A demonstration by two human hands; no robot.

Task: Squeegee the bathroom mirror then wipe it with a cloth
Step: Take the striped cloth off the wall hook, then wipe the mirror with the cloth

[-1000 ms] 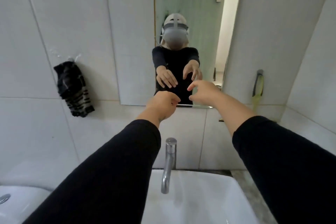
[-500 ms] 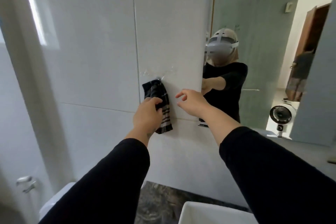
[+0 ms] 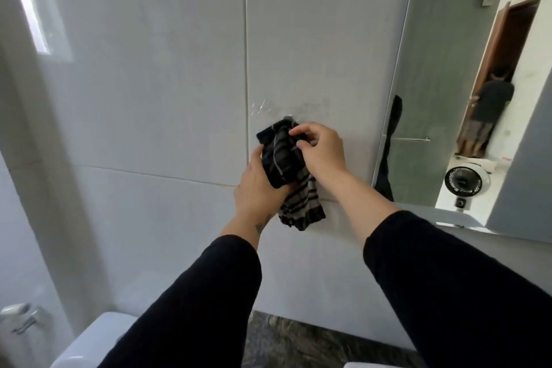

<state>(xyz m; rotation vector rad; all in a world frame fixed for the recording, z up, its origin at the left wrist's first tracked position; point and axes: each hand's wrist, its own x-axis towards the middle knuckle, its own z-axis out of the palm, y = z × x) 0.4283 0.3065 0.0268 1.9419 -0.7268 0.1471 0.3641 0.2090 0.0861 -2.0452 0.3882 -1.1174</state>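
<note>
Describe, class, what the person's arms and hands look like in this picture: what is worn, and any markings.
Both arms wear long, plain black sleeves that end short of the wrists. The left hand and right hand are bare: no gloves, rings or watch show. A small dark mark, perhaps a tattoo, sits on the left wrist; it is too small to read.

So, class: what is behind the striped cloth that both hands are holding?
Behind the striped cloth is the grey tiled wall, with a tile joint running by it. The left hand and right hand grip the cloth. Whatever fixes its top to the wall is mostly covered.
</note>
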